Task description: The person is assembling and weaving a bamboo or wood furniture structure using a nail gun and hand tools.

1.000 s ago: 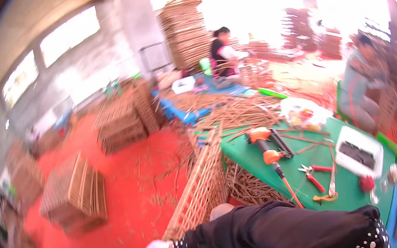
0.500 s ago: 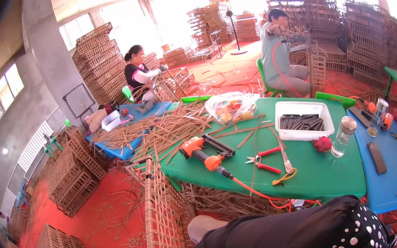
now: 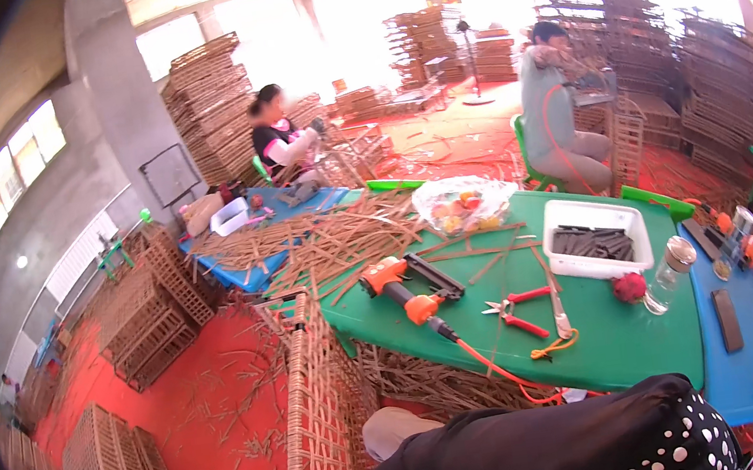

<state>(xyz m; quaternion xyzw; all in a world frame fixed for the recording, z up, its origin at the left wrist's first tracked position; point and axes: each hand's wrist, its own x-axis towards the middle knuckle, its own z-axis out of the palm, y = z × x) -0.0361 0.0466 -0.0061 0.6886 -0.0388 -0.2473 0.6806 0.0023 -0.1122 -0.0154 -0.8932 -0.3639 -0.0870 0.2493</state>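
Observation:
Neither of my hands shows. A dark sleeve point(image 3: 519, 449) lies across the bottom, with white-dotted black cloth point(image 3: 676, 452) at its right end and a pale knee point(image 3: 397, 430) behind it. Just left of the knee a woven wicker basket frame point(image 3: 311, 424) stands upright. On the green table point(image 3: 398, 327) in front lie an orange nail gun point(image 3: 412, 287) with its orange hose, red-handled snips point(image 3: 518, 313) and a scissor-like tool with a yellow loop point(image 3: 560, 320).
Brown strips point(image 3: 347, 229) litter the table's left part. A clear bag point(image 3: 465, 204), a white tray of dark sticks point(image 3: 596, 244) and a glass bottle point(image 3: 670, 275) stand behind. Stacked baskets point(image 3: 146, 322) sit on the red floor. Two people point(image 3: 283, 138) work across the room.
The view has swung slightly left, so the table and its things sit farther right and lower. The seated person at left has raised their hands a little. The table's things lie as before.

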